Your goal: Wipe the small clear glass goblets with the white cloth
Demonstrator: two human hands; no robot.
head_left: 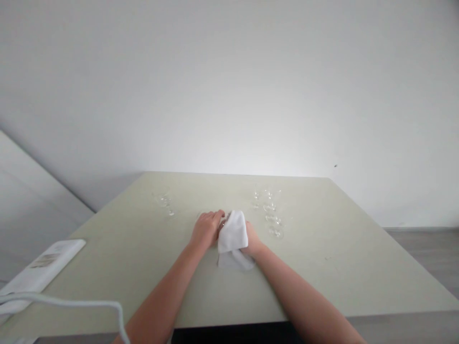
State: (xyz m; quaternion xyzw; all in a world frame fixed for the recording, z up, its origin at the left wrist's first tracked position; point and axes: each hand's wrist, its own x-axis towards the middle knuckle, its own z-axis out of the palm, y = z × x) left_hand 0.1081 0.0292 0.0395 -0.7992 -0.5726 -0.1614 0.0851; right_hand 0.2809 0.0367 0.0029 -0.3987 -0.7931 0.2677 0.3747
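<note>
Near the middle of the table, a white cloth (pixel 234 233) hangs over my right hand (pixel 252 240), whose fingers are mostly hidden behind it. My left hand (pixel 208 228) is closed just left of the cloth, around a clear glass (pixel 223 224) of which only a glint and a faint edge show. The glass meets the cloth between my two hands. To the right, several clear stemmed glasses (pixel 271 218) stand close together in a row. A smaller group of clear glasses (pixel 165 199) stands to the left, towards the back.
The pale table (pixel 311 267) reaches back to a plain wall (pixel 229 86). At its left edge lies a white box-like packet (pixel 46 267) with a printed picture. A white cable (pixel 71 302) crosses the lower left corner, in front of the packet.
</note>
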